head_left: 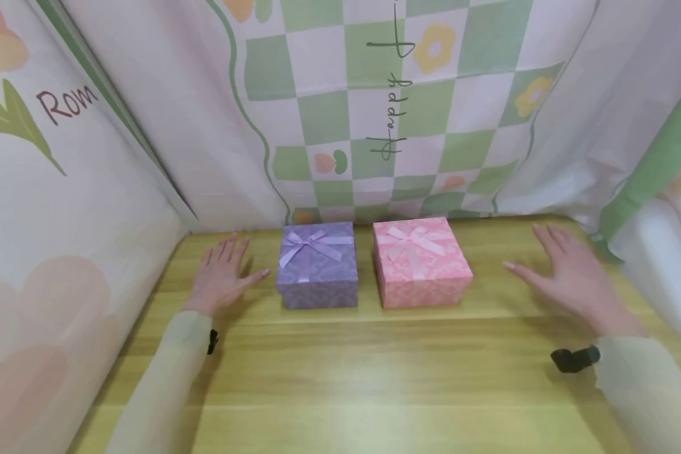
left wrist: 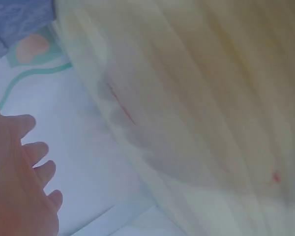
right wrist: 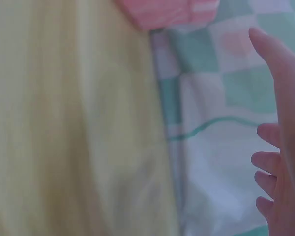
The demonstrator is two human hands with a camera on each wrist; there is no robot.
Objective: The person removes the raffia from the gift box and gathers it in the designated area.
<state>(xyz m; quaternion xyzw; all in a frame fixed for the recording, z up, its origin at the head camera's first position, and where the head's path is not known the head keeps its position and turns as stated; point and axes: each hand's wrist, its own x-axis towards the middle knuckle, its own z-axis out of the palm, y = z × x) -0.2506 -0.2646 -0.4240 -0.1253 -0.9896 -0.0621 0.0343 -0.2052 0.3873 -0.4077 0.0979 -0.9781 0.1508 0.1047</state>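
Note:
Two lidded gift boxes with ribbon bows stand side by side on the wooden table, a small gap between them. The purple gift box is on the left, the pink gift box on the right. My left hand is left of the purple box, fingers spread, thumb pointing towards its side but apart from it. To the right of the pink box, my right hand has its fingers extended and holds nothing. In the right wrist view a lower part of the pink box shows at the top edge.
A checkered green and white curtain hangs behind the table's back edge. A white floral panel borders the left side, and more curtain hangs at the right. The wooden tabletop stretches out in front of the boxes.

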